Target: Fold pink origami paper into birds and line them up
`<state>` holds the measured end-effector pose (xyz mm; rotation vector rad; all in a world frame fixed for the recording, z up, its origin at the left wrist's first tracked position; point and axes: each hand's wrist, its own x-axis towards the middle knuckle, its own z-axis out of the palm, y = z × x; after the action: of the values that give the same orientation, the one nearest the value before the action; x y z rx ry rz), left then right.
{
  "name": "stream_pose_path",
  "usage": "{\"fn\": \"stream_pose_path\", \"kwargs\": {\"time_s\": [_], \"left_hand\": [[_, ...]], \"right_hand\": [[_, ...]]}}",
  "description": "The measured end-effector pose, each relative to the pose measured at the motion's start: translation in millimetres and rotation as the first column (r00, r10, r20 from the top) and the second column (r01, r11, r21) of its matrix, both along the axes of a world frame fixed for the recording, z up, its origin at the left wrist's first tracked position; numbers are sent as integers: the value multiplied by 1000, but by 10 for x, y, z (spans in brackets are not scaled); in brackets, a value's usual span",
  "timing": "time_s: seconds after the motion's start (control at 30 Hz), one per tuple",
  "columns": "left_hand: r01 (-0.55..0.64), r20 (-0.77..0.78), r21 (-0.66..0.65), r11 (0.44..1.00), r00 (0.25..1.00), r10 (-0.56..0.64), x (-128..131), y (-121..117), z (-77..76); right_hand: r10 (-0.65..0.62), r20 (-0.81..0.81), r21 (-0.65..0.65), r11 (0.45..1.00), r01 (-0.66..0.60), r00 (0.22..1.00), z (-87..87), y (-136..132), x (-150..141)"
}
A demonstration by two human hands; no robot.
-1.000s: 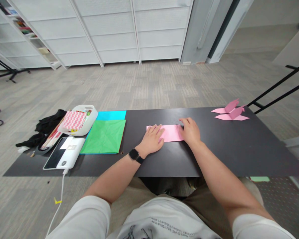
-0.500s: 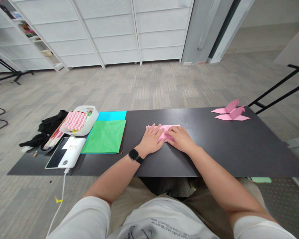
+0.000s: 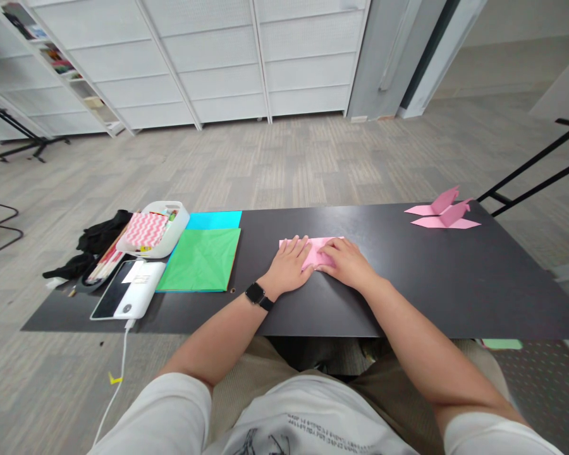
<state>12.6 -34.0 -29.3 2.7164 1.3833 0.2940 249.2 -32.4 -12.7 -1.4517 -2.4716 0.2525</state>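
Note:
A folded strip of pink paper (image 3: 317, 258) lies on the dark table in front of me, with its long side running left to right. My left hand (image 3: 291, 262) rests flat over its left part, fingers stretched out and slightly spread. Across the right part is my right hand (image 3: 344, 260), its fingers bent and its thumb at the paper's near edge, gripping the paper there. Both thumbs nearly meet at that edge. The hands cover each end of the strip, so its folds are partly hidden.
Two folded pink paper birds (image 3: 448, 215) stand at the table's far right. Green paper sheets (image 3: 201, 259) lie left, over blue sheets (image 3: 214, 220). Beyond are a white basket (image 3: 177, 230), a black-and-white device (image 3: 133, 291) with a cable (image 3: 118, 385), and black cloth (image 3: 104, 230).
The right hand's fingers have shifted slightly to the right on the paper, baring a little more pink between the hands. The left hand stays in place. The view has turned slightly.

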Motion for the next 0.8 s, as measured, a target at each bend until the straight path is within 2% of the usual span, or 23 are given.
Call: {"fn": "stream_pose_path", "kwargs": {"time_s": [0.2, 0.37, 0.6, 0.7, 0.8], "left_hand": [[-5, -5, -4, 1000, 1000, 5, 0, 1, -8], [-7, -20, -12, 1000, 1000, 7, 4, 7, 0], [-14, -22, -26, 1000, 1000, 13, 5, 9, -1], [-11, -14, -29, 1000, 1000, 10, 3, 5, 0], [-12, 5, -26, 1000, 1000, 12, 4, 2, 2]], "right_hand": [[-142, 52, -2, 990, 142, 989, -44, -8, 229], [-283, 130, -118, 947, 298, 950, -46, 11, 453], [-370, 173, -201, 894, 401, 913, -74, 75, 807], [-367, 128, -206, 899, 387, 921, -78, 110, 983], [-325, -110, -67, 945, 319, 939, -19, 145, 993]]}}
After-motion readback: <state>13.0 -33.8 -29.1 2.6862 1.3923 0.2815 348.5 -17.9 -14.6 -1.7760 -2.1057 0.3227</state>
